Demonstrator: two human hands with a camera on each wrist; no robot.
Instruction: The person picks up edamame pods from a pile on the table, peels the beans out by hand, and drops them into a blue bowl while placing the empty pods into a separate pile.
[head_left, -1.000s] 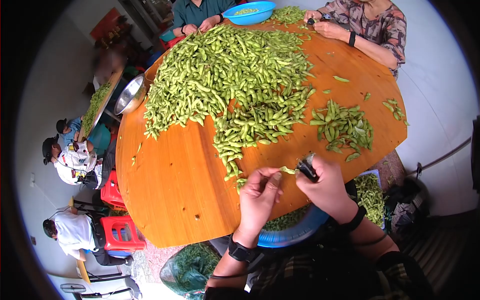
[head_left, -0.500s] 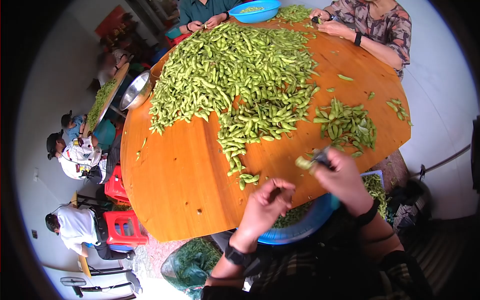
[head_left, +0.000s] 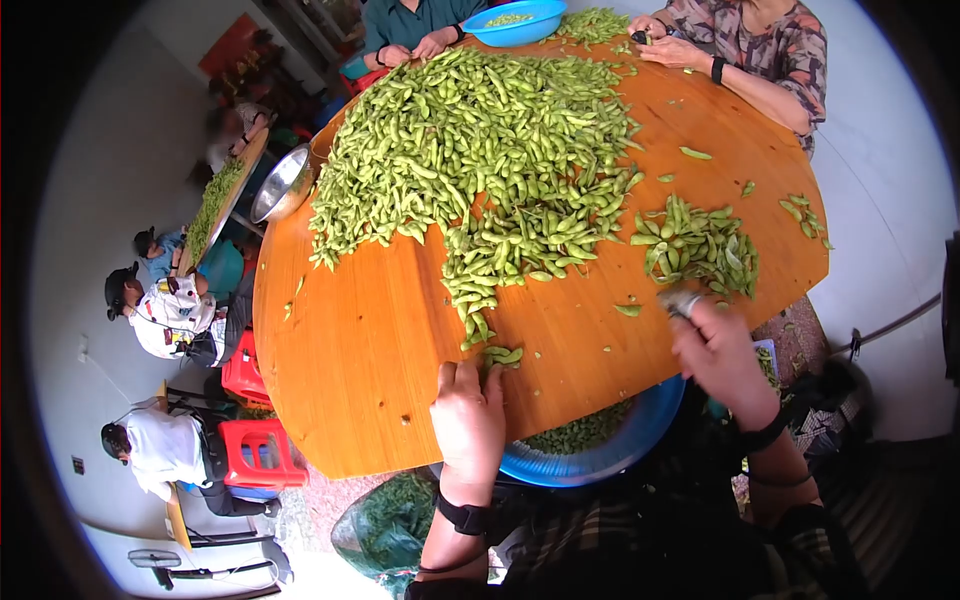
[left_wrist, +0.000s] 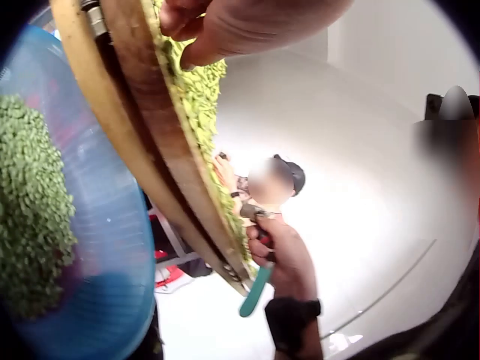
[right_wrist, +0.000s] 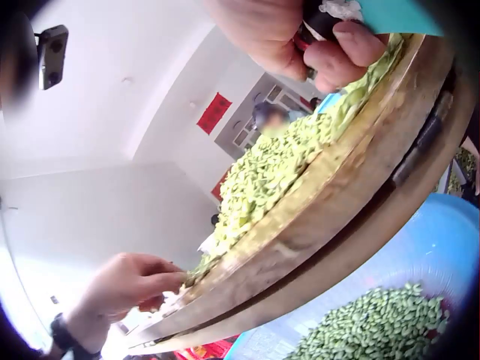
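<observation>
My left hand [head_left: 468, 420] is at the table's near edge, finger and thumb tips bent around a green soybean pod [head_left: 503, 356] at the tip of the big pod heap [head_left: 470, 150]. Its fingertips are partly hidden in the head view. My right hand [head_left: 722, 355] is raised over the right side of the table, beside a smaller pod pile [head_left: 695, 240]. It grips a teal-handled tool [left_wrist: 257, 289] with a metallic end, blurred in the head view. Between my arms, below the edge, a blue basin [head_left: 600, 465] holds shelled green beans [right_wrist: 375, 322].
The wooden table [head_left: 350, 380] bears a lone pod [head_left: 628, 310] and a few scattered ones. A steel bowl [head_left: 283, 185] is at its left, another blue basin [head_left: 515, 22] at the back. Two people sit across; others sit at left near red stools [head_left: 262, 452].
First my hands were together with a pod between them. Then they parted; my left hand has moved left to the pods, my right up and right. A pod now lies between them.
</observation>
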